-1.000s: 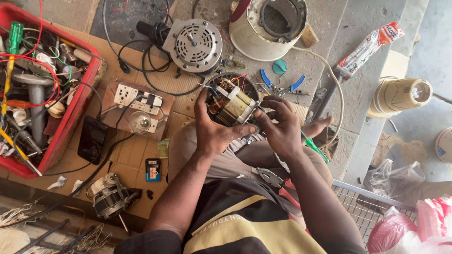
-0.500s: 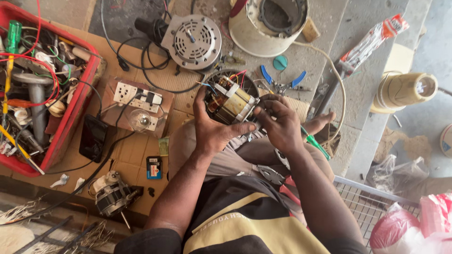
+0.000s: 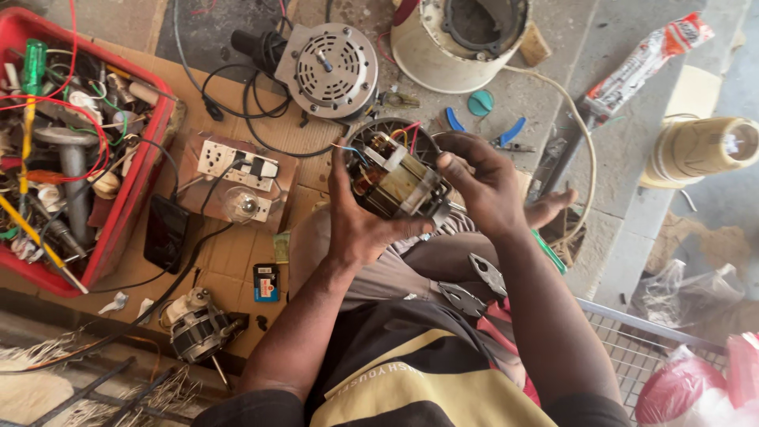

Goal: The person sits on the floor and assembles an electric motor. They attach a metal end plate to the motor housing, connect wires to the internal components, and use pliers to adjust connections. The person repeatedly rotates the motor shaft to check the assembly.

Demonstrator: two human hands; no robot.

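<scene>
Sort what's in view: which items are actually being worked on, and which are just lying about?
In hand:
- small electric motor with coloured wires, gripped by the left hand and right hand

Lying about:
- round grey motor with black cable
- red crate of tools and wires
- socket board with bulb
- blue-handled pliers
- pliers on the lap
- second small motor
- white housing

The person wears a sleeveless black top [image 3: 411, 372] with a broad yellow-cream diagonal band across the chest and small pale lettering along it. Both arms are bare to the shoulder. Grey-brown trousers [image 3: 411, 265] cover the legs.
</scene>
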